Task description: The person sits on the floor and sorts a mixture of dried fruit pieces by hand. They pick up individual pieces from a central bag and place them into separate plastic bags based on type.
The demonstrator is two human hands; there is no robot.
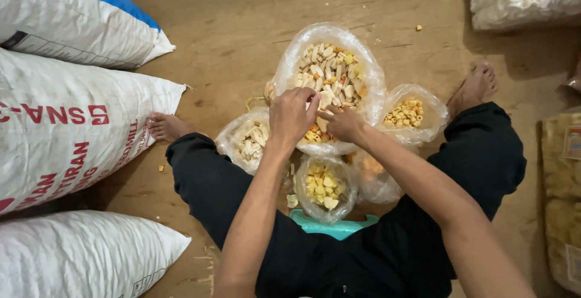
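Nearest to me, both forearms run out over black trousers and a teal stool edge [331,225] toward the big clear bag [330,86], where my left hand [293,115] and right hand [342,123] meet at its near rim. Left fingers are curled down onto a pale cracker piece [325,99] at the bag's front; right fingers are pinched, but I cannot tell what they grip. That bag sits open just beyond the fingertips, heaped with mixed cream, yellow and orange snack shapes, so I judge most of the sorting is left. Sorted portions ring the hands: a bag of pale flat pieces [249,140] left of my left fingers, a bag of small yellow rings [411,113] right of my right fingers, a bag of yellow squares [324,188] beneath the wrists, each only part filled. Farther left lie white woven sacks [66,122] on the wooden floor [236,25].
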